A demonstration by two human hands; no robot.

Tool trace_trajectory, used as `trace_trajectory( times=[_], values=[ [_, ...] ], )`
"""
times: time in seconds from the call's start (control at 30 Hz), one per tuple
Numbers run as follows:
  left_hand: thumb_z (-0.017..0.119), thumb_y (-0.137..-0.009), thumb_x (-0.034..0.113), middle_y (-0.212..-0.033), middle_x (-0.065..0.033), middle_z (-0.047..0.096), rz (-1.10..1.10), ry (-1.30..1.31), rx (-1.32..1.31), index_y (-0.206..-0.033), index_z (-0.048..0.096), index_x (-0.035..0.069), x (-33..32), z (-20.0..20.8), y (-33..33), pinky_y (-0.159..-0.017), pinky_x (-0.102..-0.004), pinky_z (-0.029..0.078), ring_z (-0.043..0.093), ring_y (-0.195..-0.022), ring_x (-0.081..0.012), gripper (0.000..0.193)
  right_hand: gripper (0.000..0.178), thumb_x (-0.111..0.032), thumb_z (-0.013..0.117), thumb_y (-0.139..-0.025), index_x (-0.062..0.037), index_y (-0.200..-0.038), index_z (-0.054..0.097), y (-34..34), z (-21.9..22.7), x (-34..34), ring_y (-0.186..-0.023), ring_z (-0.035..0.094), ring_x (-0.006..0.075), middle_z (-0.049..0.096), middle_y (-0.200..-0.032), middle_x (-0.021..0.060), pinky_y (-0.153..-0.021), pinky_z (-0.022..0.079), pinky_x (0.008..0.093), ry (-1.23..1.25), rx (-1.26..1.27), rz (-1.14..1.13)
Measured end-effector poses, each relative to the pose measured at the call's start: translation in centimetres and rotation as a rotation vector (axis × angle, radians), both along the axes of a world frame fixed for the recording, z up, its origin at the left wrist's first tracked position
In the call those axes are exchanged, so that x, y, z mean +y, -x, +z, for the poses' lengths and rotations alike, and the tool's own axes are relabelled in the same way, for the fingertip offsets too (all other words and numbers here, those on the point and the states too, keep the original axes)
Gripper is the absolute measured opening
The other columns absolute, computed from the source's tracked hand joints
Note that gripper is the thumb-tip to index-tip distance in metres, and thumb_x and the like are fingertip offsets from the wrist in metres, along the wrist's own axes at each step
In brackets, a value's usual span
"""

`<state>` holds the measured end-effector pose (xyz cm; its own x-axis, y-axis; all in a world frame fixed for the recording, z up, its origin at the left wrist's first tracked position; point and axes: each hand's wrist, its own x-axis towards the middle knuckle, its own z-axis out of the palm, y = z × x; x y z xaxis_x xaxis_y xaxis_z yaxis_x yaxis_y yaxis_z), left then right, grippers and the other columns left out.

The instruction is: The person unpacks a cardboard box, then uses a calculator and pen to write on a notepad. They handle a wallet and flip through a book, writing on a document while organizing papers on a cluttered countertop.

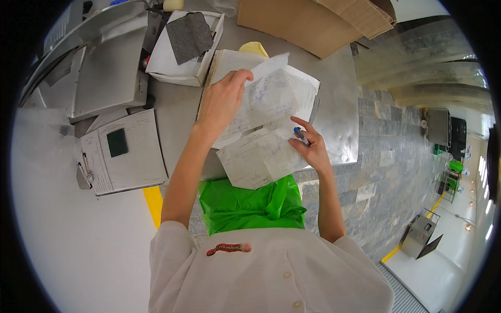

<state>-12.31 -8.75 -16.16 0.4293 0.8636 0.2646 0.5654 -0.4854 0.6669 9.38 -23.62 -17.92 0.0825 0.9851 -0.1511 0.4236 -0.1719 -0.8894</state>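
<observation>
My left hand [222,104] pinches the upper edge of a thin handwritten sheet [271,99], whose top corner is lifted. Beneath it an open book of papers [305,78] lies on the metal table. In my right hand [314,151] is a pen [300,136] with a blue end, its thumb and forefinger beside the papers' right side. A second handwritten sheet [250,161], creased, hangs over the table's near edge below the first one. Whether my right fingers also touch this sheet is hard to make out.
Behind the book stand a cardboard box [292,23] and a white box [182,75] with a dark grey piece [190,37] on top. At left are a metal machine [109,68] and a clipboard [141,156] bearing a dark green square [117,142]. Green plastic [250,206] covers my front.
</observation>
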Motion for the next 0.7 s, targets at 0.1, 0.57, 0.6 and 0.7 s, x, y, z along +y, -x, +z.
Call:
trace_trajectory(
  times=[0.1, 0.57, 0.6, 0.7],
  values=[
    [0.049, -0.082, 0.003, -0.099, -0.0107, 0.056, -0.017, -0.002, 0.067, -0.097, 0.056, 0.009, 0.1, -0.2, 0.1, -0.066, -0.0370, 0.048, 0.060, -0.076, -0.0282, 0.017, 0.014, -0.006, 0.066, -0.070, 0.0020, -0.082, 0.064, 0.0, -0.8, 0.7, -0.083, 0.057, 0.0163, 0.052, -0.121, 0.0070, -0.068, 0.044, 0.0266, -0.054, -0.035, -0.005],
    [0.068, -0.072, 0.017, -0.119, -0.0115, 0.046, -0.165, 0.205, 0.261, -0.118, 0.047, 0.009, -4.7, -3.8, -1.2, -0.083, -0.0383, 0.046, 0.051, -0.104, -0.0304, 0.051, 0.009, -0.004, 0.064, -0.069, 0.0030, -0.075, 0.063, 0.7, -0.5, 0.3, -0.088, 0.056, 0.0154, 0.053, -0.122, 0.0077, -0.072, 0.043, 0.0264, 0.094, -0.036, 0.056],
    [0.070, -0.071, 0.018, -0.120, -0.0121, 0.045, -0.171, 0.217, 0.277, -0.119, 0.045, 0.009, -4.7, -3.9, -1.2, -0.085, -0.0387, 0.046, 0.049, -0.106, -0.0307, 0.055, 0.008, -0.004, 0.064, -0.069, 0.0031, -0.074, 0.063, 0.8, -0.3, 0.4, -0.088, 0.056, 0.0151, 0.053, -0.122, 0.0077, -0.073, 0.043, 0.0261, 0.120, -0.030, 0.053],
    [0.071, -0.068, 0.018, -0.121, -0.0122, 0.044, -0.163, 0.178, 0.296, -0.120, 0.042, 0.006, -4.9, -4.1, -1.3, -0.084, -0.0373, 0.047, 0.048, -0.107, -0.0294, 0.060, 0.008, -0.003, 0.064, -0.070, 0.0033, -0.075, 0.063, 0.9, 0.2, 0.5, -0.089, 0.055, 0.0138, 0.053, -0.122, 0.0072, -0.074, 0.043, 0.0250, 0.144, -0.017, 0.047]
  ],
)
